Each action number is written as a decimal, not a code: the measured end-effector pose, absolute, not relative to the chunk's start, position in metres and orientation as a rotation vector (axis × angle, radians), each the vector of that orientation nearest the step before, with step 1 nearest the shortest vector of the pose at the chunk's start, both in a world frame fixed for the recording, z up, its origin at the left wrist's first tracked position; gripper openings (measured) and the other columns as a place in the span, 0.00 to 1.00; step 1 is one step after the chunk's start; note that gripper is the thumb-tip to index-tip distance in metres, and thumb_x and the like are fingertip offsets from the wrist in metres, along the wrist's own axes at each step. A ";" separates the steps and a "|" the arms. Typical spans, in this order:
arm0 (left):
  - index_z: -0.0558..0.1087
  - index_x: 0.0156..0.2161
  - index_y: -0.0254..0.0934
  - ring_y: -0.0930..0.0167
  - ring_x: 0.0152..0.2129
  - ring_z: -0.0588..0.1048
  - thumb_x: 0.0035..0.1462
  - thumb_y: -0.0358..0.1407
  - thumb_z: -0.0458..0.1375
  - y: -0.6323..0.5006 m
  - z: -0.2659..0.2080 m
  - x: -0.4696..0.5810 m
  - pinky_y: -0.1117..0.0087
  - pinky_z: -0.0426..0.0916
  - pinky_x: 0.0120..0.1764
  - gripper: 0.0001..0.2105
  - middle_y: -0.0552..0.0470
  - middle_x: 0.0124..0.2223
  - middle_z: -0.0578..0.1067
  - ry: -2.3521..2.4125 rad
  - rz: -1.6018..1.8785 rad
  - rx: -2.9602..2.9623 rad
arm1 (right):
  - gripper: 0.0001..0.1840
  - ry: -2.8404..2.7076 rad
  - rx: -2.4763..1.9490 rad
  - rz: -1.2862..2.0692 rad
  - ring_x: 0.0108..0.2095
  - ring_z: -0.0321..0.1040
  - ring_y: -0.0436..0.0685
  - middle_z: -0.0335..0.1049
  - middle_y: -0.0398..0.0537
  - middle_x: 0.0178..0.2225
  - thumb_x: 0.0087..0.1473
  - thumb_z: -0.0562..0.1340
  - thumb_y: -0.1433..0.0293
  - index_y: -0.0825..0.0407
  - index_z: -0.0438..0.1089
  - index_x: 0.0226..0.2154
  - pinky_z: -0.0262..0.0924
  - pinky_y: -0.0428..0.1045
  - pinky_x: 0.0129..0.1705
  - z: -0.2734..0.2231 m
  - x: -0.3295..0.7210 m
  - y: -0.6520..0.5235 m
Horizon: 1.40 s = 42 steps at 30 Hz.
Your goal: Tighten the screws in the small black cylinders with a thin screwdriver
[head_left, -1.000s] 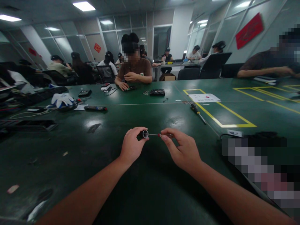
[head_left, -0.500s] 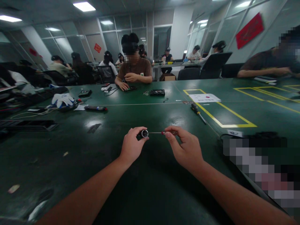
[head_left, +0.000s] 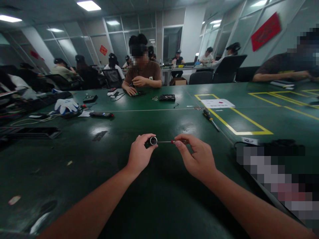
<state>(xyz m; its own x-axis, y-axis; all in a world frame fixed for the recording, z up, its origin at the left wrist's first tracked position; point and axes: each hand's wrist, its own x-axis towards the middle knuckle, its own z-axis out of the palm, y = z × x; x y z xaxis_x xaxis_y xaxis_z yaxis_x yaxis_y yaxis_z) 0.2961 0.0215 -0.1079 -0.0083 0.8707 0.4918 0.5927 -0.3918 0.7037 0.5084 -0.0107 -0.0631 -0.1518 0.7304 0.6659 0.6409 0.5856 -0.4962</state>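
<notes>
Between thumb and fingers, my left hand grips a small black cylindrical part with a silver ring around its round end, which faces me. My right hand is closed on the reddish handle of a thin screwdriver. Its shaft points left, and the tip meets the right side of the black part; whether it sits in a screw is too small to tell. Both hands are held above the green table.
A black-and-yellow screwdriver lies ahead on the right, near a white paper sheet. A dark tool and white gloves lie at left. Across the table, a person in brown handles parts beside a black box.
The black part has turned slightly in my left hand, so its ringed end looks a little different. Both hands stay nearly in place, the screwdriver still against the part.
</notes>
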 end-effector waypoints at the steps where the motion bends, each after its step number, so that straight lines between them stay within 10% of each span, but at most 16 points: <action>1: 0.78 0.48 0.44 0.61 0.47 0.78 0.53 0.27 0.68 0.021 -0.108 0.296 0.46 0.65 0.61 0.18 0.50 0.48 0.81 1.528 1.354 1.986 | 0.07 -1.853 -1.110 0.112 0.34 0.78 0.57 0.81 0.47 0.35 0.65 0.59 0.67 0.48 0.74 0.42 0.70 0.51 0.39 -0.063 0.509 -0.011; 42: 0.78 0.48 0.42 0.62 0.47 0.78 0.52 0.25 0.69 0.019 -0.103 0.298 0.45 0.61 0.63 0.18 0.50 0.48 0.81 1.558 1.312 2.000 | 0.06 -1.943 -1.031 0.032 0.34 0.76 0.55 0.79 0.47 0.35 0.64 0.59 0.70 0.50 0.73 0.41 0.69 0.49 0.38 -0.058 0.509 -0.013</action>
<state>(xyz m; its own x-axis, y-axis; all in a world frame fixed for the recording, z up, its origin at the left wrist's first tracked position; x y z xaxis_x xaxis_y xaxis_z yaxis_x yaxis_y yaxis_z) 0.2981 0.0193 -0.1033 0.0025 0.8790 0.4768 0.6192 -0.3757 0.6895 0.5089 -0.0128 -0.0584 -0.2393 0.6691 0.7036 0.6460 0.6507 -0.3992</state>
